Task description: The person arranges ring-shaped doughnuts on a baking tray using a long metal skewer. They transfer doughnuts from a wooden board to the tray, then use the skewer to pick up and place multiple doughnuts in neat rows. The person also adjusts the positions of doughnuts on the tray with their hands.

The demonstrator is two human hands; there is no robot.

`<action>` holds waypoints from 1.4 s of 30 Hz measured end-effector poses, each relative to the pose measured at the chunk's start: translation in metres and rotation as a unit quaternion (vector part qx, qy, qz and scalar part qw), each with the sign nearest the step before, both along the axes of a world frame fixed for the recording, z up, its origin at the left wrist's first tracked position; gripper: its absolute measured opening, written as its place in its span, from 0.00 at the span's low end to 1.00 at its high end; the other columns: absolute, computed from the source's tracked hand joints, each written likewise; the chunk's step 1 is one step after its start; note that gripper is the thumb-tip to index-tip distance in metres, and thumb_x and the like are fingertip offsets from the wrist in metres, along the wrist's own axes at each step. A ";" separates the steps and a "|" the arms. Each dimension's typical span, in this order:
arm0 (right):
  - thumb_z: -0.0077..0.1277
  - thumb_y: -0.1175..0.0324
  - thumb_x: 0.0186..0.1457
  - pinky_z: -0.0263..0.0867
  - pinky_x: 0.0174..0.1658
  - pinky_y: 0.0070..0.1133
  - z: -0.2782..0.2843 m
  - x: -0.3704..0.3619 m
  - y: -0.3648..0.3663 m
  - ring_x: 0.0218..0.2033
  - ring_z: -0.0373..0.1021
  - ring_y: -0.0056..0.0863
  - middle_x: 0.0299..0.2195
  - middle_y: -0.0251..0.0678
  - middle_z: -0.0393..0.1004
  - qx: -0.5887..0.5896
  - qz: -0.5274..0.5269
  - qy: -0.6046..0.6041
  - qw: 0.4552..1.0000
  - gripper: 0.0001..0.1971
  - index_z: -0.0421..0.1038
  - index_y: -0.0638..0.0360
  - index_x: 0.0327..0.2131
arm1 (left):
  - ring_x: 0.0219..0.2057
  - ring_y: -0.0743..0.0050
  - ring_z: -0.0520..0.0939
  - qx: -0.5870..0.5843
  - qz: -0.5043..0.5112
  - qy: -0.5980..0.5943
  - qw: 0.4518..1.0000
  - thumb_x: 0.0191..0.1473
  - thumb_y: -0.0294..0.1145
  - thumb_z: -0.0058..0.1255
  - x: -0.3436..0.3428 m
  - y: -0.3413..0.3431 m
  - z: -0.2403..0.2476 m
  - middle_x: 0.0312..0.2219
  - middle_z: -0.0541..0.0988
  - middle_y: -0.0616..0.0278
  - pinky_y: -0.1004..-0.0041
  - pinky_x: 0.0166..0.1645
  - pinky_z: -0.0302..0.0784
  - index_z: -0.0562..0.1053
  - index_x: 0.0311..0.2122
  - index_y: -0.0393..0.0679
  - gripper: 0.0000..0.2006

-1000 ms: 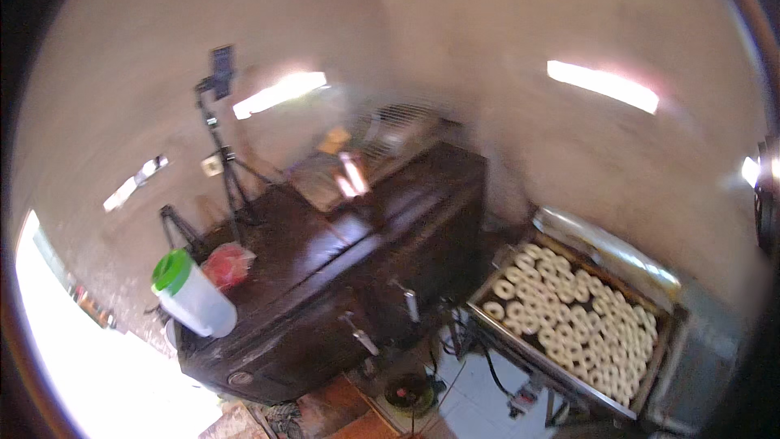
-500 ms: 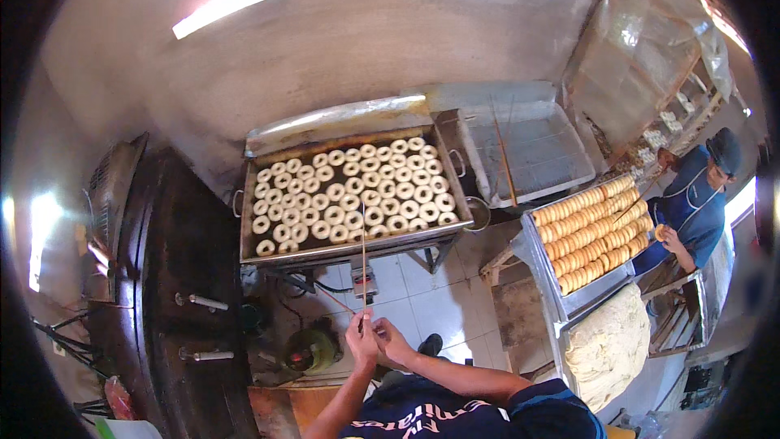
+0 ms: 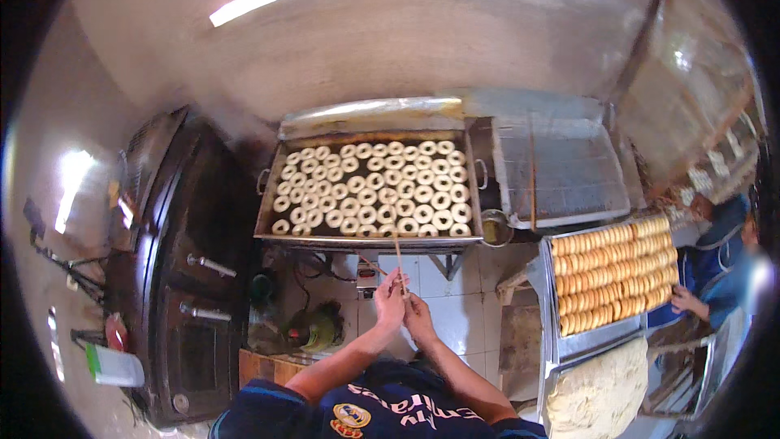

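My left hand (image 3: 390, 304) is closed around a pair of thin wooden sticks in front of the wide frying pan. One stick (image 3: 399, 258) points forward over the pan's near rim; the other slants away to the left. Fingers closed, my right hand (image 3: 418, 320) touches the left at the lower end of the sticks, and what it pinches is partly hidden. Many pale dough rings (image 3: 367, 215) lie spread across the dark frying pan (image 3: 268, 210), several of them near the forward stick's tip.
Right of the pan are a metal draining tray (image 3: 569, 171) with a long stick across it and a small pot (image 3: 496, 228). Browned rings (image 3: 613, 268) fill a rack above a dough slab (image 3: 597, 390); a co-worker's hand (image 3: 689, 302) is beside it. A dark oven (image 3: 191, 276) stands left.
The view has shifted, so the pan and rack sit farther right and the co-worker is partly cut off. My hands stay together on the sticks, now lined up with the pan's right half.
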State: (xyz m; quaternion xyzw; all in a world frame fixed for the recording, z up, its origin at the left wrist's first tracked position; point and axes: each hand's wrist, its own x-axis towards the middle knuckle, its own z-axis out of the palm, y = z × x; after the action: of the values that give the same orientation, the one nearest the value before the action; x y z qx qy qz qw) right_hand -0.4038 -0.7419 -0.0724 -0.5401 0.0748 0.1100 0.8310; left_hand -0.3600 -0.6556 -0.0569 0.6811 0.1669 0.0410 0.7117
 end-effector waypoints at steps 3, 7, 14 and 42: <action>0.49 0.57 0.78 0.57 0.27 0.17 -0.016 0.003 -0.031 0.25 0.58 0.10 0.27 0.19 0.66 0.014 0.078 0.076 0.994 0.16 0.77 0.57 0.55 | 0.39 0.75 0.83 -0.100 0.092 0.018 0.991 0.73 0.20 0.43 0.020 0.003 -0.002 0.44 0.82 0.63 0.75 0.43 0.79 0.76 0.60 0.41 0.16; 0.46 0.63 0.78 0.56 0.26 0.19 -0.018 0.007 -0.048 0.23 0.57 0.12 0.24 0.19 0.66 -0.083 0.083 0.038 0.992 0.16 0.79 0.55 0.58 | 0.36 0.75 0.78 -0.060 0.190 -0.057 0.978 0.73 0.20 0.35 0.034 0.073 -0.021 0.37 0.77 0.64 0.74 0.43 0.76 0.67 0.55 0.47 0.12; 0.52 0.72 0.67 0.75 0.37 0.34 -0.011 0.080 -0.051 0.28 0.79 0.38 0.28 0.43 0.80 -0.404 0.014 -0.129 0.906 0.22 0.78 0.46 0.62 | 0.30 0.80 0.70 0.034 0.221 0.031 0.974 0.76 0.38 0.43 0.056 0.217 -0.036 0.27 0.73 0.71 0.73 0.36 0.68 0.80 0.41 0.40 0.16; 0.52 0.69 0.65 0.77 0.42 0.46 0.049 0.178 0.095 0.38 0.82 0.54 0.36 0.52 0.84 -0.591 0.041 -0.035 0.805 0.21 0.76 0.44 0.61 | 0.47 0.43 0.85 0.330 0.030 -0.020 0.943 0.72 0.34 0.47 0.287 0.423 -0.044 0.45 0.85 0.42 0.53 0.55 0.79 0.77 0.57 0.38 0.16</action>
State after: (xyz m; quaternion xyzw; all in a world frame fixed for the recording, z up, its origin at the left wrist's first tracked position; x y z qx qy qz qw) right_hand -0.2253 -0.6472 -0.0229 -0.9326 0.0743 0.0594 0.3481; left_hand -0.0733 -0.2324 -0.1008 0.8714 0.1500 0.1291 0.4488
